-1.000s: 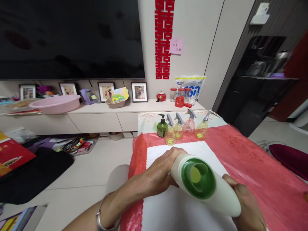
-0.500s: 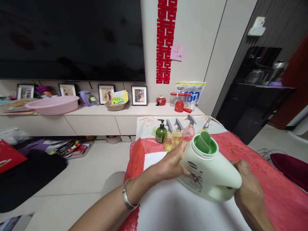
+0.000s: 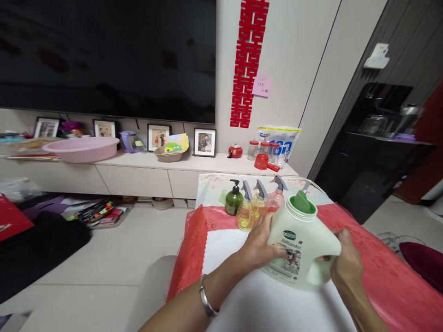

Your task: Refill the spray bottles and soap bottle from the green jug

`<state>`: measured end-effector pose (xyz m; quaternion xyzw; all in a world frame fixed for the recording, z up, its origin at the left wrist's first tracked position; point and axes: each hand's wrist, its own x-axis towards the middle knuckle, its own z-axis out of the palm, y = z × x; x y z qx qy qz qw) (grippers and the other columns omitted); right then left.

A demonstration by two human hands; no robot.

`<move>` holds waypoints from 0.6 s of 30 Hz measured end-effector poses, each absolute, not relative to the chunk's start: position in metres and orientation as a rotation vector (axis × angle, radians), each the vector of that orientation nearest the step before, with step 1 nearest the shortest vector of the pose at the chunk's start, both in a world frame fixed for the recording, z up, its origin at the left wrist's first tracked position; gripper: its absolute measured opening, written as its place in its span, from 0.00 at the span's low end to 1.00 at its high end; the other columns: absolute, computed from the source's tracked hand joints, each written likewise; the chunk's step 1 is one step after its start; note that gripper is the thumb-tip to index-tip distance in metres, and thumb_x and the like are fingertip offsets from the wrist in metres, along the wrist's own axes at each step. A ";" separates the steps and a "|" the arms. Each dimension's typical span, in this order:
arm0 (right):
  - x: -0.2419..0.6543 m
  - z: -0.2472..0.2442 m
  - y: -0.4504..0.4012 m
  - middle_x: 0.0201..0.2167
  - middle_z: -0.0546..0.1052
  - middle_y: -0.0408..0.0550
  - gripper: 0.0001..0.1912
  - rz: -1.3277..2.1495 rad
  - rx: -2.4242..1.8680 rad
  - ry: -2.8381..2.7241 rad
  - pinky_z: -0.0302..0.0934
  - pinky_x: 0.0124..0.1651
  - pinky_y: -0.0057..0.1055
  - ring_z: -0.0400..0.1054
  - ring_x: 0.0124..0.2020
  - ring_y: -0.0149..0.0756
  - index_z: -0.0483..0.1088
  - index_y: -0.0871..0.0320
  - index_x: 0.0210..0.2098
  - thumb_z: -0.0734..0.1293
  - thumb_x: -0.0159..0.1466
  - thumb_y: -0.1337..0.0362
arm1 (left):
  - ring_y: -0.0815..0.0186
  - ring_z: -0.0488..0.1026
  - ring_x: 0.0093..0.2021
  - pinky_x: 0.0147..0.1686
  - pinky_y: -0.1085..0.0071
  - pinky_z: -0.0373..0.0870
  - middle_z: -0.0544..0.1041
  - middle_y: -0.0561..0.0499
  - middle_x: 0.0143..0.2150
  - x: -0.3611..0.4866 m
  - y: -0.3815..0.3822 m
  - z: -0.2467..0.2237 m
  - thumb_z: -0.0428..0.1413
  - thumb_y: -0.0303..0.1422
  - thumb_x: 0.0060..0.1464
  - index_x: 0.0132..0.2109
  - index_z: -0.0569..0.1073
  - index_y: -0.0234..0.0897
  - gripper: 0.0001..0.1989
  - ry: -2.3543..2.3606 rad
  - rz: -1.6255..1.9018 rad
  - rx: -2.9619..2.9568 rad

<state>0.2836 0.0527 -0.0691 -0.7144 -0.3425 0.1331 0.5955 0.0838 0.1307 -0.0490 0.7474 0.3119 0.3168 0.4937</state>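
Between my hands is a large pale green detergent jug, its cap off, with a green pour spout showing in the neck. My left hand grips the jug's left side, thumb across the printed label. Around the handle on the right my right hand is closed, its fingers partly hidden behind the jug. Just beyond stand a green pump bottle and several spray bottles, among them an amber one and a pink one. One more sprayer is mostly hidden behind the jug.
A white sheet lies over the red table cover. Behind runs a low cabinet with a pink basin, picture frames, jars and a red scoop. A dark cabinet stands at the right.
The jug has gone from leaning toward me to nearly upright, and its label now faces me more plainly. Both hands still hold it. The camera view has shifted slightly.
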 end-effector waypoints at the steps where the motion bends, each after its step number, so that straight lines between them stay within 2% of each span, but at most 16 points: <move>1: 0.283 -0.069 0.053 0.16 0.64 0.44 0.32 0.310 -1.650 -0.796 0.49 0.33 0.32 0.58 0.21 0.31 0.61 0.59 0.21 0.49 0.71 0.43 | 0.48 0.62 0.59 0.59 0.53 0.60 0.67 0.43 0.57 0.084 0.130 -0.052 0.69 0.30 0.36 0.63 0.61 0.39 0.46 0.747 0.774 1.795; 7: 0.291 -0.081 0.057 0.15 0.62 0.43 0.32 0.302 -1.576 -0.797 0.51 0.31 0.32 0.56 0.19 0.29 0.54 0.57 0.20 0.50 0.69 0.40 | 0.50 0.57 0.64 0.64 0.54 0.54 0.62 0.40 0.63 0.078 0.113 -0.078 0.62 0.30 0.45 0.67 0.55 0.36 0.43 0.779 0.803 1.690; 10: 0.296 -0.086 0.059 0.14 0.62 0.43 0.34 0.294 -1.567 -0.785 0.51 0.28 0.32 0.55 0.18 0.30 0.54 0.57 0.20 0.51 0.66 0.34 | 0.50 0.54 0.67 0.67 0.56 0.49 0.59 0.38 0.66 0.074 0.101 -0.097 0.57 0.27 0.46 0.68 0.52 0.34 0.42 0.837 0.799 1.676; 14: 0.295 -0.087 0.059 0.14 0.62 0.43 0.35 0.271 -1.559 -0.770 0.52 0.27 0.31 0.55 0.18 0.29 0.54 0.57 0.19 0.52 0.65 0.33 | 0.50 0.47 0.71 0.70 0.58 0.43 0.53 0.37 0.70 0.068 0.082 -0.111 0.56 0.25 0.44 0.69 0.47 0.32 0.46 0.877 0.748 1.671; 18: 0.290 -0.089 0.060 0.13 0.60 0.44 0.34 0.273 -1.544 -0.723 0.53 0.26 0.31 0.55 0.17 0.30 0.52 0.56 0.18 0.51 0.65 0.34 | 0.52 0.47 0.71 0.70 0.58 0.43 0.52 0.36 0.70 0.060 0.064 -0.115 0.55 0.23 0.44 0.69 0.47 0.29 0.45 0.911 0.732 1.649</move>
